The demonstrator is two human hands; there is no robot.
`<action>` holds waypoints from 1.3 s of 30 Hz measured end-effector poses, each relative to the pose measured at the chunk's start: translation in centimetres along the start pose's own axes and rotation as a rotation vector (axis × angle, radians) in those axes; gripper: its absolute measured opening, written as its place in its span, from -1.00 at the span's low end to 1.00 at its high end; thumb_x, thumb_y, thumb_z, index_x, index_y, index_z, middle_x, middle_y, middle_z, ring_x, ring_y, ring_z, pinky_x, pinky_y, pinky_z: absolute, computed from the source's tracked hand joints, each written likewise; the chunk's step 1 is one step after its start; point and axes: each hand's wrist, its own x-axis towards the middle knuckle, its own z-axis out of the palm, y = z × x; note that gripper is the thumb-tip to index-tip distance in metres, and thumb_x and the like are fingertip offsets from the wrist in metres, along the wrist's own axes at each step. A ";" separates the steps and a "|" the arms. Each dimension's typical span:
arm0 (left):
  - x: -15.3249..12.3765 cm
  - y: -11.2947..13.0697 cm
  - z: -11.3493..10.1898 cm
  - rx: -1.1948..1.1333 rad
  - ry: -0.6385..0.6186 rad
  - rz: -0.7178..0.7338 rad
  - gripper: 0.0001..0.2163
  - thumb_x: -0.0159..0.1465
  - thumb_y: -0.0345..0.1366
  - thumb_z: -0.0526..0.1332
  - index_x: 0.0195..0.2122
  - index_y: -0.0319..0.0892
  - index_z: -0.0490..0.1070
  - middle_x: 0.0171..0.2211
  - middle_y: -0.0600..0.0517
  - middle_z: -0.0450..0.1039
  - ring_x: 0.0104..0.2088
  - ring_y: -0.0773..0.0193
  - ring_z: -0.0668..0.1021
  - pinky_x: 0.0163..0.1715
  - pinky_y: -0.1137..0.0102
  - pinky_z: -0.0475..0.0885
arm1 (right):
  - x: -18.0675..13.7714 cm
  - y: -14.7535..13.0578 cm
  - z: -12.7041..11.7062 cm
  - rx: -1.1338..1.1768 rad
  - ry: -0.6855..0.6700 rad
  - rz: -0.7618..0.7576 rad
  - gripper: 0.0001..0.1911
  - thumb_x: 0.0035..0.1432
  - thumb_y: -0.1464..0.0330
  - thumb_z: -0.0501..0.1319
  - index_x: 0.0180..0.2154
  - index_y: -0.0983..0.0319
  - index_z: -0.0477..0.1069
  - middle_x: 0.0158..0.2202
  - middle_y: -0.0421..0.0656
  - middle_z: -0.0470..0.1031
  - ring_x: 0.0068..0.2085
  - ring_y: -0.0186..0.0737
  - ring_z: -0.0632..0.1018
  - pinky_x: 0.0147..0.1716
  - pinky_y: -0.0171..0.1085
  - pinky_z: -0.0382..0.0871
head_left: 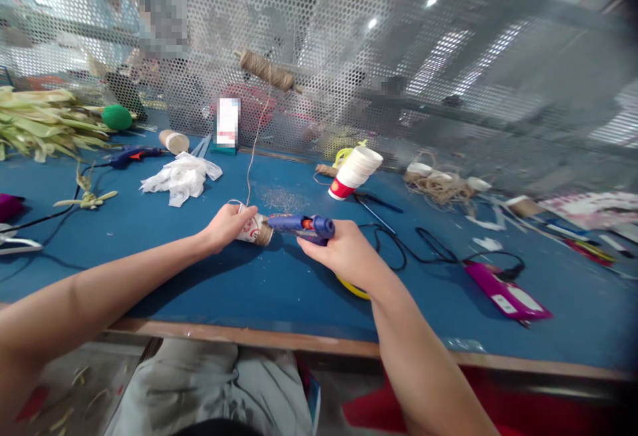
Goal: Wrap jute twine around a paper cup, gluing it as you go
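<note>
My left hand [226, 226] is closed around a paper cup [248, 228] lying on its side, a little above the blue table. Twine is wound around the end of the cup toward the right. From the cup a strand of twine [254, 150] runs up to a twine spool [266, 70] on a rod at the mesh panel. My right hand [346, 256] grips a blue hot glue gun [302, 224], its nozzle pointing left at the wound end of the cup. Whether the nozzle touches the cup I cannot tell.
Behind the glue gun stands a tilted stack of paper cups [356, 171]. A purple power strip [506, 291] with black cables lies at right. Further left are crumpled white plastic [180, 177], another glue gun [132, 155] and dried husks [47, 120]. A perforated metal panel [339, 44] closes the back.
</note>
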 end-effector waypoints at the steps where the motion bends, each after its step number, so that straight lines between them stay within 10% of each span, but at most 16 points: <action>1: 0.0 0.0 0.0 0.008 -0.003 -0.001 -0.68 0.07 -0.10 0.05 -0.67 -0.23 0.20 -0.76 0.16 0.10 -0.72 0.47 0.13 -0.67 0.49 0.02 | 0.0 0.1 0.1 -0.004 0.010 -0.004 -0.81 -0.10 0.35 0.11 -0.64 0.25 0.16 -0.66 -0.28 0.18 -0.58 -0.41 0.18 -0.59 -0.39 0.09; 13: 0.6 -0.9 0.0 -0.085 -0.068 0.036 -0.66 0.05 -0.06 0.07 -0.52 -0.30 0.38 -0.66 0.06 0.31 -0.66 0.39 0.30 -0.61 0.47 0.14 | -0.3 -0.2 -0.2 0.004 -0.061 0.031 -0.80 -0.11 0.36 0.11 -0.64 0.24 0.13 -0.66 -0.30 0.13 -0.58 -0.42 0.16 -0.61 -0.40 0.07; 39: 0.2 -0.9 0.2 0.022 -0.008 0.075 -0.65 0.02 -0.02 0.06 -0.67 -0.23 0.19 -0.73 0.16 0.09 -0.68 0.46 0.13 -0.65 0.49 0.04 | 0.2 0.8 0.1 -0.004 0.005 0.066 -0.81 -0.10 0.31 0.13 -0.62 0.27 0.21 -0.66 -0.27 0.19 -0.58 -0.40 0.20 -0.59 -0.37 0.11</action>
